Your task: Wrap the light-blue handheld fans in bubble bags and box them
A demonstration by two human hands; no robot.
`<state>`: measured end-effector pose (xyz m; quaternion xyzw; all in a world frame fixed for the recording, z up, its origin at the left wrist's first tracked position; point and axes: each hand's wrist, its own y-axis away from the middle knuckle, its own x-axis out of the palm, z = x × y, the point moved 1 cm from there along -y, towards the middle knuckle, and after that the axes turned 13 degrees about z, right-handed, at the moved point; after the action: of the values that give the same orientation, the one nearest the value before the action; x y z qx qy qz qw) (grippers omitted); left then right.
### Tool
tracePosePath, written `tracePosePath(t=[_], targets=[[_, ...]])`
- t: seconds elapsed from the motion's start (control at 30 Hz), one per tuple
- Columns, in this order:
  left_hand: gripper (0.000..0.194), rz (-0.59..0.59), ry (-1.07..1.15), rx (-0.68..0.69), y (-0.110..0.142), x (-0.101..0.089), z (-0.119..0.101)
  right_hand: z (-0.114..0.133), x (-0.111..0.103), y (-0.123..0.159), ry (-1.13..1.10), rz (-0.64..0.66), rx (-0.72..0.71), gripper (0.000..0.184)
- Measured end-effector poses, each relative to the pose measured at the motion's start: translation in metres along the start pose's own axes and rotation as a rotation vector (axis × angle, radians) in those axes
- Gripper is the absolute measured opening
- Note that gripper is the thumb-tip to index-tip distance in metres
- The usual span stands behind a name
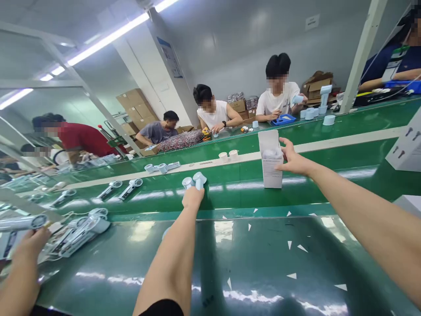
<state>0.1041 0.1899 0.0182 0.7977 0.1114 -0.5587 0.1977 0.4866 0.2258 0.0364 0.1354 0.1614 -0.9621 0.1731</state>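
Note:
My left hand [193, 197] reaches out over the green belt, its fingers wrapped round light-blue plastic parts [199, 179] with round ends; two round ends show above the fist. My right hand [294, 159] grips the right side of a small white box [272, 171], thumb at the near side and fingers towards the back. The box is upright with its lid flap raised, and something in clear wrapping shows at its mouth. Part of another light-blue item [165, 232] is hidden behind my left forearm.
A co-worker's hand [34, 241] at far left holds a handheld device beside a pile of similar devices [83, 230]. More devices [131, 188] lie on the belt. Two cream cups [228, 156] stand ahead. White scraps [292, 276] dot the near table. Several people sit opposite.

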Motion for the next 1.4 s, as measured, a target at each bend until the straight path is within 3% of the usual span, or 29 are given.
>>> tracePosePath(t=[0.1, 0.13, 0.17, 0.23, 0.3, 0.37, 0.43, 0.5, 0.57, 0.63, 0.67, 0.73, 0.8, 0.87, 0.97, 1.03, 1.17, 1.27, 1.4], targets=[[0.042, -0.002, 0.209, 0.024, 0.040, -0.011, 0.001, 0.036, 0.025, 0.030, 0.088, -0.353, -0.058, 0.082], [0.047, -0.002, 0.275, 0.034, 0.065, -0.011, 0.003, 0.051, 0.043, 0.041, 0.031, -0.428, -0.032, 0.068], [0.051, -0.004, 0.339, 0.053, 0.095, -0.008, 0.005, 0.065, 0.066, 0.053, -0.088, -0.413, 0.033, 0.054], [0.049, -0.017, 0.437, 0.091, 0.167, 0.006, 0.012, 0.088, 0.123, 0.079, -0.414, -0.116, 0.232, 0.042], [0.043, -0.109, 0.484, 0.280, 0.241, 0.027, 0.018, 0.108, 0.181, 0.110, -0.675, 0.190, 0.397, 0.040], [0.042, -0.115, 0.427, 0.336, 0.300, 0.050, 0.036, 0.122, 0.227, 0.143, -0.783, 0.288, 0.486, 0.036], [0.040, 0.017, 0.487, 0.275, 0.339, 0.069, 0.076, 0.130, 0.257, 0.173, -0.789, 0.314, 0.531, 0.035], [0.035, 0.114, 0.584, 0.047, 0.362, 0.079, 0.143, 0.134, 0.277, 0.201, -0.803, 0.477, 0.581, 0.038], [0.035, 0.073, 0.556, -0.297, 0.376, 0.081, 0.223, 0.133, 0.292, 0.228, -0.839, 0.687, 0.643, 0.041], [0.033, 0.049, 0.492, -0.482, 0.383, 0.084, 0.295, 0.128, 0.307, 0.254, -0.867, 0.859, 0.725, 0.039], [0.033, 0.073, 0.463, -0.547, 0.385, 0.090, 0.322, 0.125, 0.314, 0.265, -0.879, 0.911, 0.763, 0.036], [0.045, 0.158, 0.419, -0.599, 0.389, 0.110, 0.353, 0.119, 0.328, 0.283, -0.918, 0.948, 0.830, 0.030], [0.067, 0.249, 0.388, -0.559, 0.396, 0.137, 0.358, 0.114, 0.337, 0.294, -0.974, 0.913, 0.875, 0.029], [0.071, 0.304, 0.363, -0.477, 0.407, 0.163, 0.351, 0.110, 0.339, 0.299, -1.023, 0.860, 0.911, 0.033], [0.030, 0.319, 0.336, -0.420, 0.421, 0.183, 0.348, 0.108, 0.336, 0.299, -1.065, 0.805, 0.949, 0.037], [0.020, 0.284, 0.332, -0.457, 0.422, 0.183, 0.357, 0.108, 0.337, 0.300, -1.092, 0.814, 0.957, 0.039], [0.038, 0.160, 0.333, -0.625, 0.402, 0.173, 0.387, 0.112, 0.353, 0.306, -1.121, 0.905, 0.944, 0.037], [0.043, 0.185, 0.358, -0.679, 0.378, 0.168, 0.400, 0.114, 0.365, 0.312, -1.119, 0.962, 0.958, 0.036], [0.029, 0.220, 0.395, -0.619, 0.357, 0.153, 0.399, 0.108, 0.361, 0.316, -1.104, 0.956, 0.978, 0.036]])
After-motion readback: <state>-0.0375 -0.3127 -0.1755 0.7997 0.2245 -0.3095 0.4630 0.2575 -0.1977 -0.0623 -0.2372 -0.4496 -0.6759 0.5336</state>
